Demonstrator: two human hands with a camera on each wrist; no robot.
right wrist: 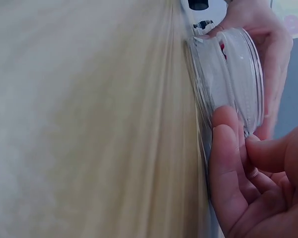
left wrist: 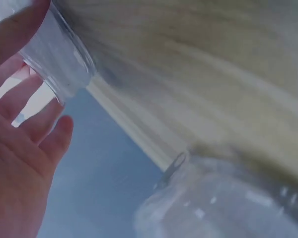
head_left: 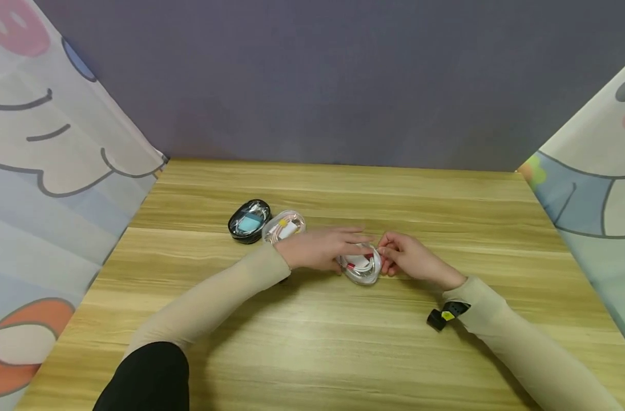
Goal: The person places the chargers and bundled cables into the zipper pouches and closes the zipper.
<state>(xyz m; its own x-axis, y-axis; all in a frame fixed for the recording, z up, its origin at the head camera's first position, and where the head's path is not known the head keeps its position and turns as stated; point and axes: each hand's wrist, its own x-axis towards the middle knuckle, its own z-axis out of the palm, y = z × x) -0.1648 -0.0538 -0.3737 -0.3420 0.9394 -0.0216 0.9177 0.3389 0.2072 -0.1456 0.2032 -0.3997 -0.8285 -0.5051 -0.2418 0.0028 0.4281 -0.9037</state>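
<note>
A clear oval zip case [head_left: 363, 276] with a white cable and red parts inside lies on the table between both hands. My left hand [head_left: 319, 249] reaches across its top and holds it, thumb on the near side. In the left wrist view, thumb and fingers lie on opposite sides of the case [left wrist: 64, 54]. My right hand [head_left: 412, 258] pinches the case's right end. From the right wrist, thumb and fingertips meet at the zipper seam of the case [right wrist: 243, 79], where a gap with something red shows. Fingers hide any zipper pull.
A second clear case [head_left: 285, 222] with a cable and a yellow piece sits beside the left wrist. Left of it stands a black-rimmed case [head_left: 249, 221] holding a light-blue block and white cable. A grey panel [head_left: 343, 85] rises behind the wooden table [head_left: 302, 354].
</note>
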